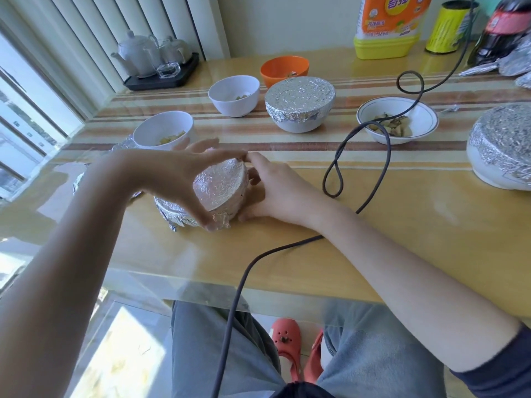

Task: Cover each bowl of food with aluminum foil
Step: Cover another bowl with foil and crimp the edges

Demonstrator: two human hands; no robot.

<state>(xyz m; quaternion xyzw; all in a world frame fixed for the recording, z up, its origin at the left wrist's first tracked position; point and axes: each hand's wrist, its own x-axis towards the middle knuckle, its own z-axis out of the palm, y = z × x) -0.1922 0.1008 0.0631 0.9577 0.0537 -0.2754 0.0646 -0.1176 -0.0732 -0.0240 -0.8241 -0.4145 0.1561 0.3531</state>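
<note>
Sunlit window-side bench [402, 225] with striped runner. Both hands, left [175, 179] and right [275, 191], curl around a small foil-wrapped bowl [221, 188] near the front edge, pressing its foil down. Two other bowls [300, 106] [501, 142] appear covered; four bowls [163, 130] [234, 94] [284, 68] [398, 120] remain open, so roughly half the work seems left.

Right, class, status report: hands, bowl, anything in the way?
Left hand and right hand both gripping tilted foil-wrapped bowl. Four bowls uncovered. Cable looped beside right hand.
</note>
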